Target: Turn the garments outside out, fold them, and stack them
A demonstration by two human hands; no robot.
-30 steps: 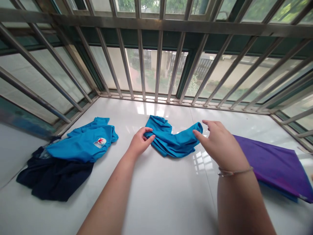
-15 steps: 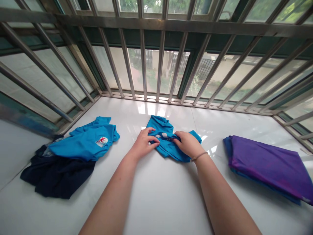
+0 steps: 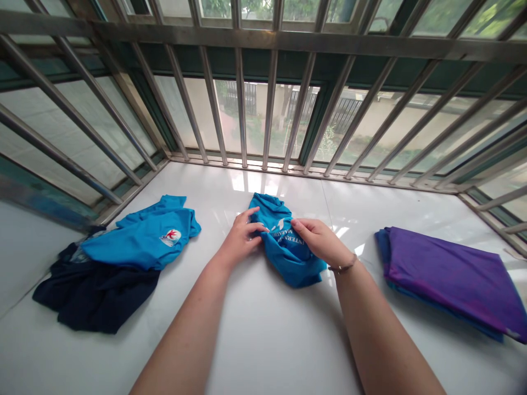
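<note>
Head view: right hand (image 3: 323, 240) pinches a half-gathered blue printed shirt (image 3: 288, 266), centre; left hand (image 3: 239, 235) touches its edge, grip unclear. Purple cloth (image 3: 444, 280) lies folded, right; blue logo shirt (image 3: 135, 244) and navy garment (image 3: 96, 302) lie unfolded, left.

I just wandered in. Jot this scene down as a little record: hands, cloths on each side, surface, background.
Left hand: fingers spread at the middle cloth's left edge; whether it grips is unclear
Right hand: pinching the middle cloth between thumb and fingers
Middle cloth: blue, rumpled, white lettering partly covered
Left side: blue garment with red-and-white emblem, partly over a dark garment
Right side: folded purple cloth
Surface: glossy white surface
Background: metal bars before windows
</note>
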